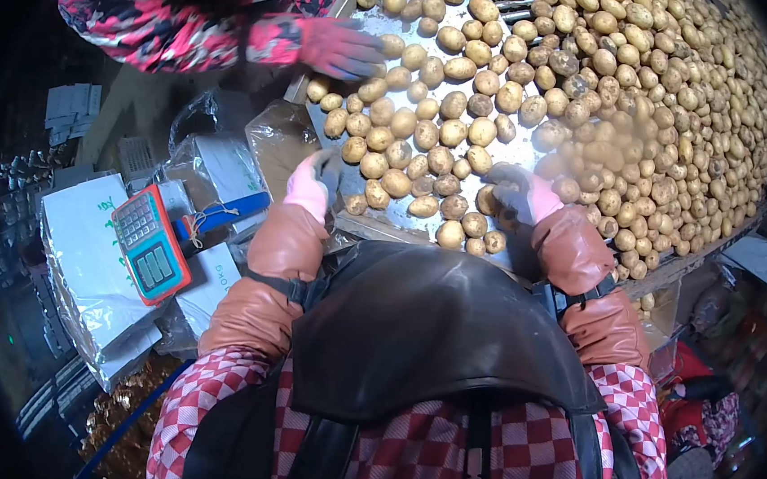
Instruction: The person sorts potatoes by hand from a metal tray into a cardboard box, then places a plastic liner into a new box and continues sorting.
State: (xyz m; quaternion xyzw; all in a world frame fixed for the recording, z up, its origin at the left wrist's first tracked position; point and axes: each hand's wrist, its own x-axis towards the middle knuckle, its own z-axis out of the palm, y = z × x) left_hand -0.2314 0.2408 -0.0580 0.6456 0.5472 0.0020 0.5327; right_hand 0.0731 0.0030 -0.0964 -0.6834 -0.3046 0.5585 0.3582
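Observation:
Many round, yellow-brown potatoes [453, 105] are spread over a metal sorting table [521, 147]. My left hand [316, 178], in a pink and grey glove, is at the table's near left edge. Its fingers and thumb are apart, and no potato shows in it. On the right, my right hand [520, 196] wears the same kind of glove. Its grey fingers curl round a dark-skinned potato [487, 200] at the near side of the spread. Part of that potato is hidden by the fingers.
Another person's gloved hand [344, 49] reaches over the far left of the table. A dense potato heap [672, 127] fills the right side. On my left, a scale with an orange-framed keypad [151, 244] stands by white boxes [86, 243] and an open plastic-lined carton [281, 146].

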